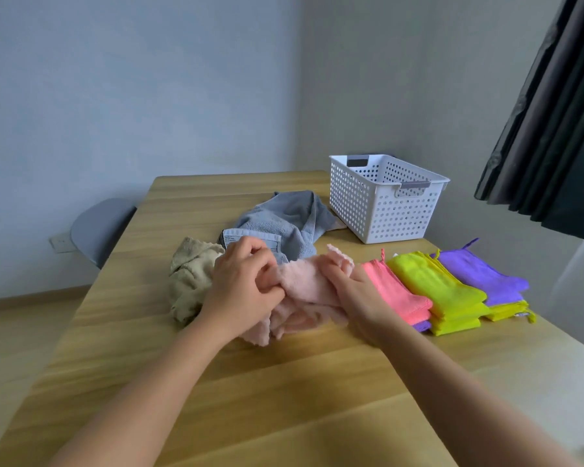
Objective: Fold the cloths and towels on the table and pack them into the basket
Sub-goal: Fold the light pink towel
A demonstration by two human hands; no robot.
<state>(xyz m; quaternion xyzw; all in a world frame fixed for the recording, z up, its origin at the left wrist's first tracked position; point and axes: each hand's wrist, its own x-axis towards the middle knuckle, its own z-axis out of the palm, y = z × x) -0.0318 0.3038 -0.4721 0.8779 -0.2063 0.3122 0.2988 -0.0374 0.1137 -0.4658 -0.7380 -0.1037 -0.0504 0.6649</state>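
A crumpled pale pink towel [304,298] lies mid-table. My left hand [241,281] pinches its left end, and my right hand [358,298] grips its right end, so both hold it. A beige cloth [189,278] is bunched to the left, touching my left hand. Behind lies a rumpled grey towel [290,220] with a label. To the right sit folded stacks: a pink cloth [398,291], a yellow cloth [442,291] and a purple cloth [482,274]. The white perforated basket [385,210] stands at the back right; I see nothing inside it.
The wooden table [250,382] reaches toward me, its near half bare. A grey chair [98,227] stands at the table's left edge by the wall. A dark curtain [553,129] hangs at the far right, beyond the table's right edge.
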